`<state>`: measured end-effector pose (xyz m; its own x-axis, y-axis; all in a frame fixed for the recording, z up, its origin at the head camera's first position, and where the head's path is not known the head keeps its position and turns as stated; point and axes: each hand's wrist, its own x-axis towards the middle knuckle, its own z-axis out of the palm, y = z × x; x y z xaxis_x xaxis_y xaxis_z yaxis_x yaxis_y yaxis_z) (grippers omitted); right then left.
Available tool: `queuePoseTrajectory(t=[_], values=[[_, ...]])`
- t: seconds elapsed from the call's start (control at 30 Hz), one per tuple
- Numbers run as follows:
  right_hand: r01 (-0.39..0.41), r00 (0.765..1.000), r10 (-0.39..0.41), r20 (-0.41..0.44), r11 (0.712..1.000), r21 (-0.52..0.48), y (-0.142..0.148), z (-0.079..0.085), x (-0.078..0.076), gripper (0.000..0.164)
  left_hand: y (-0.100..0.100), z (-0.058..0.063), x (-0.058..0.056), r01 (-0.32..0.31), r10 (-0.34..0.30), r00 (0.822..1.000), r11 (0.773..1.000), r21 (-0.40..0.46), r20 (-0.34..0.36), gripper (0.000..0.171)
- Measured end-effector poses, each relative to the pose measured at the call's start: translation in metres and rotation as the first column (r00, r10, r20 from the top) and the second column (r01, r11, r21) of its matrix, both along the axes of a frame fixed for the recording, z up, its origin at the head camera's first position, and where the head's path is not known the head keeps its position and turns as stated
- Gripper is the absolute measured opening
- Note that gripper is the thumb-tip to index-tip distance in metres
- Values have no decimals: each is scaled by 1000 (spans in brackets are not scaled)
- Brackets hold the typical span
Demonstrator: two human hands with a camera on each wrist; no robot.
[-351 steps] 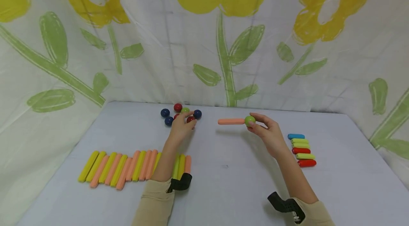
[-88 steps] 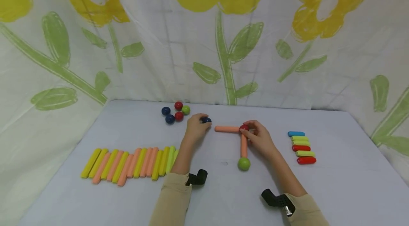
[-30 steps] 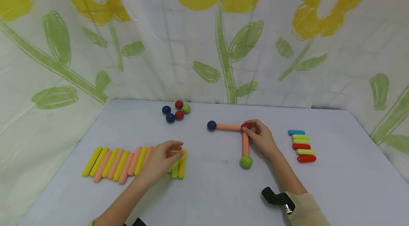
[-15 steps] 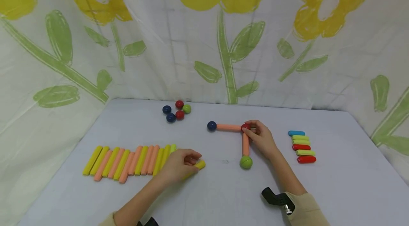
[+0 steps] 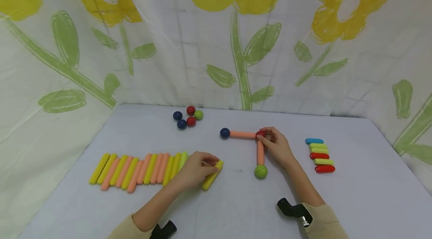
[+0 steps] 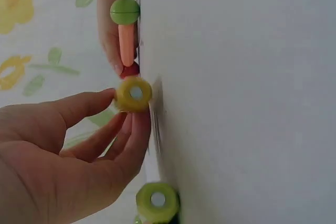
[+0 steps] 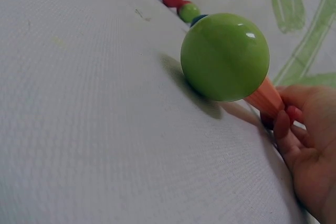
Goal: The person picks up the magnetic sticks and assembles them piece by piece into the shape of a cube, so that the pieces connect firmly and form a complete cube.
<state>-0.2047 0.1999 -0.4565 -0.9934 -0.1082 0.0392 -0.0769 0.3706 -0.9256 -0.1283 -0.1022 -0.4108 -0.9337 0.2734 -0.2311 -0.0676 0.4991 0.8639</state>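
My left hand (image 5: 197,169) pinches a yellow rod (image 5: 213,177) between thumb and fingers, slanted just right of the rod row. A silvery disc shows in the rod's end in the left wrist view. With thumb and fingertips, my right hand (image 5: 276,148) holds a red ball (image 5: 260,134) at the corner of an L shape. One salmon rod (image 5: 242,134) runs left from it to a dark blue ball (image 5: 224,133). Another salmon rod (image 5: 260,153) runs toward me to a green ball (image 5: 261,171), which looms large in the right wrist view.
A row of yellow, salmon and lime rods (image 5: 131,173) lies at the left, its right end partly hidden by my left hand. Loose blue, red and green balls (image 5: 191,121) sit at the back. Short blue, lime and red rods (image 5: 325,169) lie stacked at the right.
The L shape has grown from one rod and green ball, gaining a red ball, second rod and blue ball. Lately my left hand took a yellow rod from the row and moved right.
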Motion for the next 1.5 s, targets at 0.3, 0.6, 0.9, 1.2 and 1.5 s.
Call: queuePoseTrajectory(t=[0.3, 0.6, 0.9, 1.2, 1.5], values=[[-4, 1000, 4, 2, 1000, 8, 2, -4, -2, 43, 24, -1, -32, -279, 207, 944, 917, 285, 258, 34], [-6, 1000, 6, 1, 1000, 5, 2, -1, -1, 42, 41, -9, -60, -460, 345, 869, 828, 320, 354, 35], [4, 1000, -4, 0, 1000, -10, 2, 0, -1, 39, 41, -7, -63, -416, 344, 898, 869, 270, 275, 43], [11, 1000, -11, 9, 1000, 4, 4, 6, 2, 39, 40, -2, -42, -216, 217, 975, 976, -40, 45, 59], [-55, 997, 50, 56, 995, 82, 14, 13, 0, 40, 40, -5, -46, -233, 233, 972, 969, -79, -17, 48]])
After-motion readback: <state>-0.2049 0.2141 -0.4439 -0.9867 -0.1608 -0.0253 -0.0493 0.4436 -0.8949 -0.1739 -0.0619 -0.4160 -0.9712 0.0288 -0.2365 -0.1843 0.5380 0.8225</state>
